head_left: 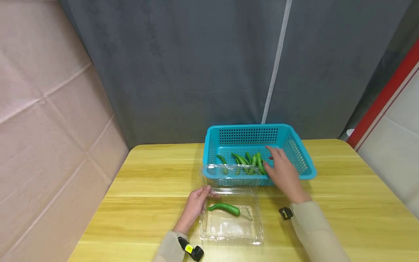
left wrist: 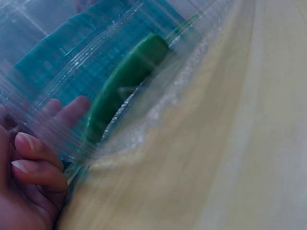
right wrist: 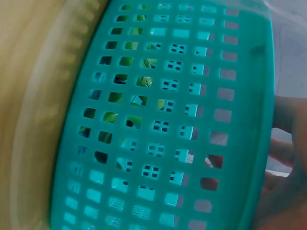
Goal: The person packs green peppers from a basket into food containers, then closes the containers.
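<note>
My left hand [head_left: 194, 206] grips the left side of a clear plastic clamshell box [head_left: 218, 228] near its hinge, thumb on top. In the box lies one green chili pepper [head_left: 226, 207] with a long stem. The box's raised lid [head_left: 230, 182] overlaps the front of a blue plastic basket [head_left: 250, 126]. Over the basket's right part reaches my right hand [head_left: 285, 176], thumb and fingers spread beside several green chili peppers [head_left: 259, 160], with nothing visible between them. In the right wrist view, the basket's wall [right wrist: 192, 124] hides part of that hand.
All this stands on a wooden table [head_left: 154, 182]. Behind its far edge hangs a dark grey curtain [head_left: 183, 72]. A light-coloured wall covering [head_left: 49, 145] rises on the left, and a white panel with a red edge [head_left: 386, 98] stands on the right.
</note>
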`<state>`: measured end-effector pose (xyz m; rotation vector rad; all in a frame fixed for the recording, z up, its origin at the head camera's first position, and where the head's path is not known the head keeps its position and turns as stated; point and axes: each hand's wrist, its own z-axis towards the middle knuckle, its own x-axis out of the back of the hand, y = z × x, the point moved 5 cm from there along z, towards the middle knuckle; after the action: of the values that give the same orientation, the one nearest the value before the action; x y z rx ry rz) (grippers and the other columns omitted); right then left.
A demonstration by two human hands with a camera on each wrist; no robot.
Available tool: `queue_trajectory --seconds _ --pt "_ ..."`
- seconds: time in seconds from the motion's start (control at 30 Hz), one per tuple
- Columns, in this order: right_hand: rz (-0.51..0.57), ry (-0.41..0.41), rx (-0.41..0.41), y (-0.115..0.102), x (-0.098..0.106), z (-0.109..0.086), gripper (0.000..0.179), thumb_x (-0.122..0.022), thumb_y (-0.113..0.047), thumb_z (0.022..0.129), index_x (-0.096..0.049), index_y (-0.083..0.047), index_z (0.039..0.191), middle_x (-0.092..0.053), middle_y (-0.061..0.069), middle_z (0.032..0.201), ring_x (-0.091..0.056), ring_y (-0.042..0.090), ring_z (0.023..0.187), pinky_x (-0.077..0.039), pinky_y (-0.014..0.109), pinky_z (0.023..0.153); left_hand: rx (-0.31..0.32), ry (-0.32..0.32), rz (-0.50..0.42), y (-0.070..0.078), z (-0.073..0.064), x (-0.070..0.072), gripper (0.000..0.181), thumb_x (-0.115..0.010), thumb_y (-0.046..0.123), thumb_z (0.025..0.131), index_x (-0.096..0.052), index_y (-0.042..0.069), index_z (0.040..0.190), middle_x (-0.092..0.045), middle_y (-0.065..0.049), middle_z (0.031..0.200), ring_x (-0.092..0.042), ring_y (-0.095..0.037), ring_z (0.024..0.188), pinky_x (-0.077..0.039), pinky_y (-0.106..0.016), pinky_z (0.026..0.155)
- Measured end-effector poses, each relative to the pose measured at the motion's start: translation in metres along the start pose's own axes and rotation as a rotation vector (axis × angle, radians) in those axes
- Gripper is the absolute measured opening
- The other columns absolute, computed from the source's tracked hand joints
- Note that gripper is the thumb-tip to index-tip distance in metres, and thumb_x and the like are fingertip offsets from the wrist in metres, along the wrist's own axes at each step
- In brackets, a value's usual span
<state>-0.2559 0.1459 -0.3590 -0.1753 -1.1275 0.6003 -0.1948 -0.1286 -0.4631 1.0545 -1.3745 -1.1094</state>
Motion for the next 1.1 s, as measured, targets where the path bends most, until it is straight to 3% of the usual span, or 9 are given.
queue_trajectory --seconds 0.13,0.23,0.37,0.43,0.5,0.67,0.83,1.0,1.1 --pt "0.006 -0.066 -0.04 0.002 -0.006 0.008 0.062 -0.06 -0.02 0.085 -0.029 -0.01 0.138 -0.036 0.021 0.128 -0.054 0.027 0.078 -0.042 0.037 0.05 0.01 -0.019 0.003 0.013 -0.006 -0.001 0.037 -0.042 0.036 0.094 -0.065 0.008 0.096 -0.067 -0.013 0.088 -0.031 -0.003 0.033 -0.029 -0.021 0.031" --pt "-0.012 -0.163 -0.079 0.004 -0.012 0.013 0.063 -0.059 -0.021 0.086 -0.027 -0.01 0.139 -0.032 0.024 0.131 -0.052 0.023 0.063 -0.039 0.034 0.047 0.016 -0.019 0.007 0.003 -0.001 -0.002 0.039 -0.041 0.043 0.093 -0.066 0.012 0.094 -0.068 -0.007 0.087 -0.031 -0.005 0.033 -0.028 -0.023 0.029" --pt "-0.038 -0.298 -0.114 0.005 -0.02 0.017 0.06 -0.06 -0.021 0.085 -0.032 -0.007 0.136 -0.03 0.026 0.132 -0.054 0.023 0.063 -0.04 0.035 0.048 0.005 -0.009 0.01 -0.012 0.005 -0.001 0.042 -0.041 0.051 0.089 -0.066 0.017 0.092 -0.069 0.001 0.085 -0.031 -0.006 0.033 -0.029 -0.025 0.029" --pt "-0.056 -0.354 -0.12 0.005 -0.024 0.019 0.054 -0.059 -0.02 0.086 -0.037 -0.005 0.133 -0.03 0.027 0.131 -0.054 0.023 0.066 -0.04 0.035 0.05 0.009 -0.004 0.016 -0.012 0.006 0.0 0.043 -0.041 0.052 0.089 -0.066 0.017 0.093 -0.069 0.001 0.086 -0.031 -0.006 0.033 -0.029 -0.024 0.03" --pt "-0.062 -0.408 -0.14 0.005 -0.027 0.021 0.048 -0.057 -0.018 0.086 -0.041 -0.005 0.13 -0.031 0.027 0.13 -0.051 0.021 0.059 -0.038 0.034 0.046 0.013 -0.009 0.015 -0.013 0.006 0.0 0.042 -0.042 0.052 0.089 -0.066 0.018 0.093 -0.069 0.002 0.086 -0.031 -0.006 0.034 -0.03 -0.022 0.03" --pt "-0.076 -0.473 -0.154 0.006 -0.033 0.026 0.039 -0.055 -0.012 0.087 -0.047 -0.005 0.125 -0.035 0.027 0.122 -0.043 0.02 0.052 -0.033 0.032 0.044 0.005 -0.021 -0.002 0.005 -0.002 -0.001 0.036 -0.042 0.037 0.094 -0.066 0.01 0.096 -0.068 -0.007 0.089 -0.032 -0.003 0.033 -0.03 -0.02 0.031" --pt "-0.094 -0.53 -0.143 0.008 -0.038 0.03 0.033 -0.053 -0.009 0.087 -0.052 -0.003 0.12 -0.038 0.028 0.117 -0.046 0.023 0.06 -0.035 0.033 0.047 0.015 -0.007 0.015 0.015 -0.007 -0.001 0.035 -0.042 0.034 0.095 -0.065 0.009 0.097 -0.067 -0.013 0.088 -0.031 -0.004 0.034 -0.029 -0.019 0.031" --pt "-0.088 -0.618 -0.147 0.012 -0.045 0.032 0.03 -0.052 -0.01 0.087 -0.056 -0.004 0.117 -0.038 0.029 0.126 -0.047 0.039 0.1 -0.044 0.045 0.068 0.025 -0.002 0.011 0.015 -0.006 -0.002 0.035 -0.043 0.036 0.094 -0.065 0.009 0.098 -0.065 -0.018 0.086 -0.031 -0.004 0.034 -0.029 -0.019 0.032" --pt "-0.053 -0.665 -0.137 0.011 -0.049 0.033 0.032 -0.05 -0.006 0.085 -0.056 -0.001 0.117 -0.045 0.026 0.124 -0.042 0.041 0.11 -0.043 0.049 0.078 0.017 -0.008 0.013 0.015 -0.006 -0.001 0.036 -0.042 0.035 0.095 -0.065 0.007 0.098 -0.066 -0.017 0.087 -0.031 -0.004 0.034 -0.029 -0.018 0.032"
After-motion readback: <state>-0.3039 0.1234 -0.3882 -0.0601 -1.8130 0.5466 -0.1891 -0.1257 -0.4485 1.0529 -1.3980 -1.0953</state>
